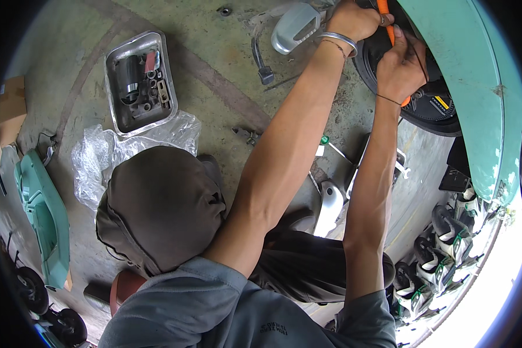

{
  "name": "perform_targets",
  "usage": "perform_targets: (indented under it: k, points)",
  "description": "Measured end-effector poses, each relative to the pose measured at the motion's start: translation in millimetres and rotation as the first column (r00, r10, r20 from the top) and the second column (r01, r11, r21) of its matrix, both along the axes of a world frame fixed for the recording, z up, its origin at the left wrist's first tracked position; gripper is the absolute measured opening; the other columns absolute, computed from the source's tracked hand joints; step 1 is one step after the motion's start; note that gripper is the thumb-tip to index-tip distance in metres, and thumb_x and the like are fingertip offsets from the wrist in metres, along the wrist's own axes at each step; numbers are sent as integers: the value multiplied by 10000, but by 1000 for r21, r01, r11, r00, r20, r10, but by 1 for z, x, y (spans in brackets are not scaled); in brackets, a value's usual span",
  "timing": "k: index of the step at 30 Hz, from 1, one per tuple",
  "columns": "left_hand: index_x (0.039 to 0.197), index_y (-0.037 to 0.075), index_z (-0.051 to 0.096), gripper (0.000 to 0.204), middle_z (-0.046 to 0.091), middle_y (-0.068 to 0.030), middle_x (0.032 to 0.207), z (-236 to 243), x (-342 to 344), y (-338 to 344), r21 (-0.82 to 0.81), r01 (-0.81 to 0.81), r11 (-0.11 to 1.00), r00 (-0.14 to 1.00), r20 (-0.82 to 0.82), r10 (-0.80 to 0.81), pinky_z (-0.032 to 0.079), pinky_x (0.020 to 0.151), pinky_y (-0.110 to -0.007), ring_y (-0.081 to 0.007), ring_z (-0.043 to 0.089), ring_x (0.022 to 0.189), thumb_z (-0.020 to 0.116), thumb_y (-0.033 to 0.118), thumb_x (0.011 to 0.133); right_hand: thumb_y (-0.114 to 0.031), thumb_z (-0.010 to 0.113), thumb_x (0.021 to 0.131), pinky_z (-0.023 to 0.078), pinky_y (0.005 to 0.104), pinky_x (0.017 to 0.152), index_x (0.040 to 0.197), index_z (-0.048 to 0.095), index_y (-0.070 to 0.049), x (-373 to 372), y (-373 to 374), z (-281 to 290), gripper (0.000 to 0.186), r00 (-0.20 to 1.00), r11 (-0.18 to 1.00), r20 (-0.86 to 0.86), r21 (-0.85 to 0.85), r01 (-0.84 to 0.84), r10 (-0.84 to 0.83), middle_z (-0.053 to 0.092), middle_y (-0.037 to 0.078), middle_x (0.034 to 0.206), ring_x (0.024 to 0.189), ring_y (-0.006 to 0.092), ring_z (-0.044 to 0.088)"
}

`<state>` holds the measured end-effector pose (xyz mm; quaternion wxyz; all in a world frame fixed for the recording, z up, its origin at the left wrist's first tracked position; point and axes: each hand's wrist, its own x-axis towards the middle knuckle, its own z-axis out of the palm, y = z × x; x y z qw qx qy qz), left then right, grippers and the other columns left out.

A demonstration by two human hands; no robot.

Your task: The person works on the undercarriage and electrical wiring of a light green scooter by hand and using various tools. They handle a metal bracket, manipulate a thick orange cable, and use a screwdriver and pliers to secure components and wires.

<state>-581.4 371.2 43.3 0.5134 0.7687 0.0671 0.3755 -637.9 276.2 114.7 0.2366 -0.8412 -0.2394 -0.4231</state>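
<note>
At the top right, my right hand (399,66) is closed round a thick orange cable (384,7), whose lower end shows below the palm. A thin dark cord runs across that hand and wrist. My left hand (356,20), with a silver bangle on the wrist, is closed beside it, its fingertips pinching the same cable higher up. Both hands are in front of a black wheel (365,66) with a dark hub bearing a yellow label. A pale green vehicle body panel (470,75) curves along the right, partly over the wheel.
A metal tray (111,95) of sockets and small parts stands left, above clear plastic wrap (93,159). Pliers (246,134), a green-handled screwdriver (337,149), a wrench (402,165) and silver covers (296,29) lie on the floor. A green panel (46,226) is far left.
</note>
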Motion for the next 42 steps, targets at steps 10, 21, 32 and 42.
perform_targets:
  k: [10,21,32,42]
  points:
    - [903,9,733,616,686,-267,876,0,-3,4,97,228,969,958,-201,-205,512,874,-452,-391,679,887,432,539,993,-69,720,819,502,416,772,875,689,-68,-12,-7,-14,64,975,958,164,-266,-105,152,693,95,922,853,326,641]
    - [918,-39,708,552,677,-308,862,-10,-2,-2,-11,158,987,971,-178,-158,510,863,-447,-415,676,891,511,473,986,-139,734,826,490,387,748,809,724,-86,17,-10,22,56,964,913,186,-394,-104,190,719,52,830,760,272,658]
    - [1115,-71,637,647,638,-319,1125,12,-21,9,-382,276,882,936,-102,-337,446,987,-413,-415,602,1120,633,536,894,-147,746,831,522,364,633,820,756,-95,35,-17,45,54,927,770,231,-632,-87,295,713,60,801,653,278,657]
    - [1168,-62,627,647,644,-275,1198,16,-29,9,-478,211,852,975,167,-148,428,1014,-398,-399,598,1139,728,489,843,-53,675,720,554,468,738,948,726,43,66,-48,15,253,814,506,580,-703,499,3,706,215,917,798,350,686]
